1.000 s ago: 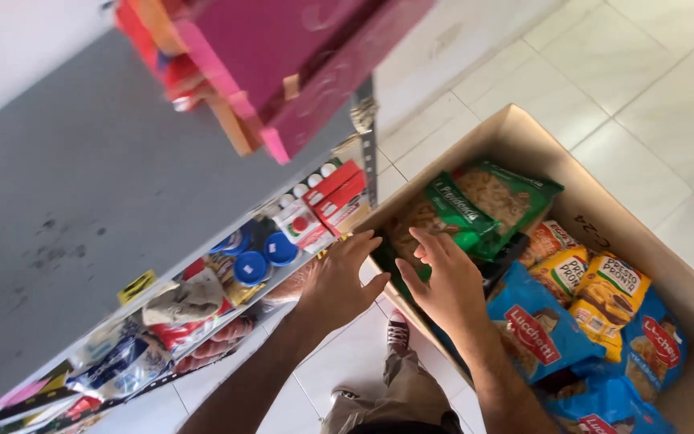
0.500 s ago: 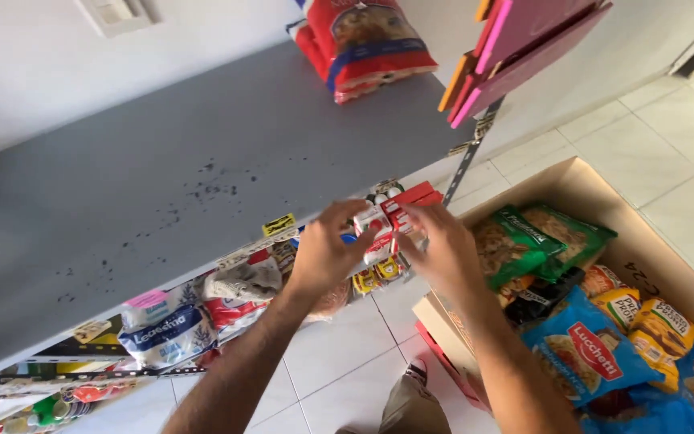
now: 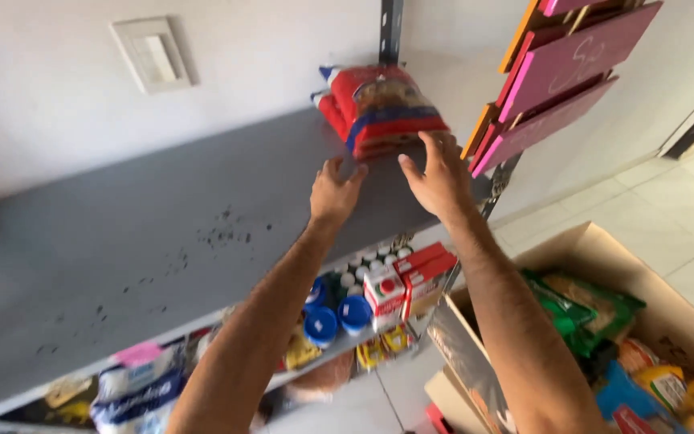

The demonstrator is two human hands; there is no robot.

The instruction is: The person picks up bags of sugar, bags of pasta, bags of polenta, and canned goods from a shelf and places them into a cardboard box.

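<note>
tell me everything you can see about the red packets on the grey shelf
The red packets are a small stack of glossy plastic bags, red with a blue band and a clear window showing pale, lumpy contents. They lie flat on the grey shelf, at its back against the white wall, beside a metal upright. The right hand reaches their front edge with spread fingers, seemingly just touching; the left hand is close below, not clearly in contact.

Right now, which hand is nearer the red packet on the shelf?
Right. The right hand has fingertips at the red packet's front edge; the left hand is below it, to its left, apart.
</note>
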